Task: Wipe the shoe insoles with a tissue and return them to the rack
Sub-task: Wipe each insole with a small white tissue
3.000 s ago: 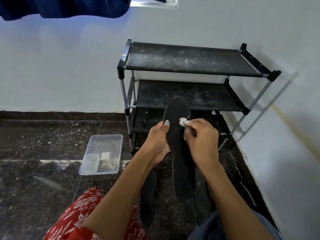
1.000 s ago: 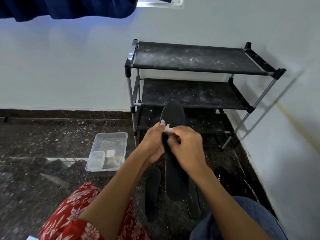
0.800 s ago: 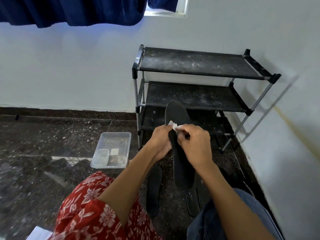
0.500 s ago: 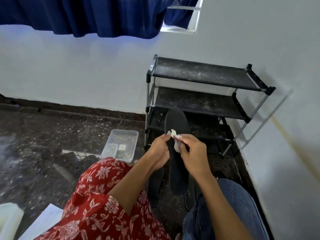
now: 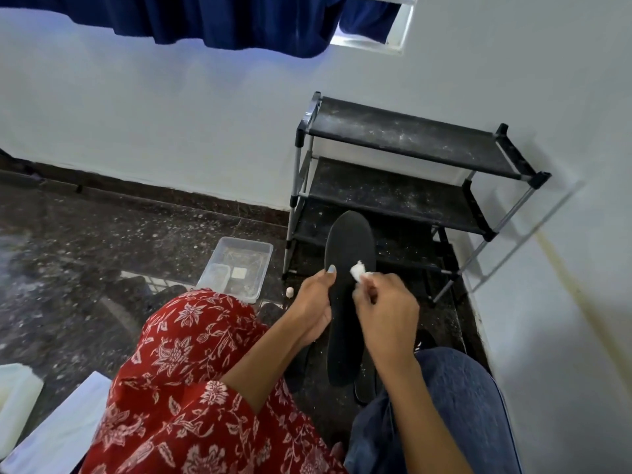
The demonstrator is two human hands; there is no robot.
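Observation:
My left hand (image 5: 313,302) grips the left edge of a long black insole (image 5: 347,248), held upright in front of the rack. My right hand (image 5: 386,313) pinches a small crumpled white tissue (image 5: 358,269) against the insole's right side. The black three-shelf shoe rack (image 5: 403,135) stands against the white wall, its shelves dusty. More black insoles (image 5: 365,384) lie on the floor below my hands, partly hidden by the held one.
A clear plastic container (image 5: 239,265) sits on the dark speckled floor left of the rack, with a small white scrap (image 5: 290,293) beside it. White objects (image 5: 51,429) lie at the lower left. The right wall is close to the rack. A dark blue curtain (image 5: 219,18) hangs above.
The view has swung left and tilted, so the rack sits further right. My right hand with the tissue has shifted from the insole's left edge to its right side. The insole stays in my left hand.

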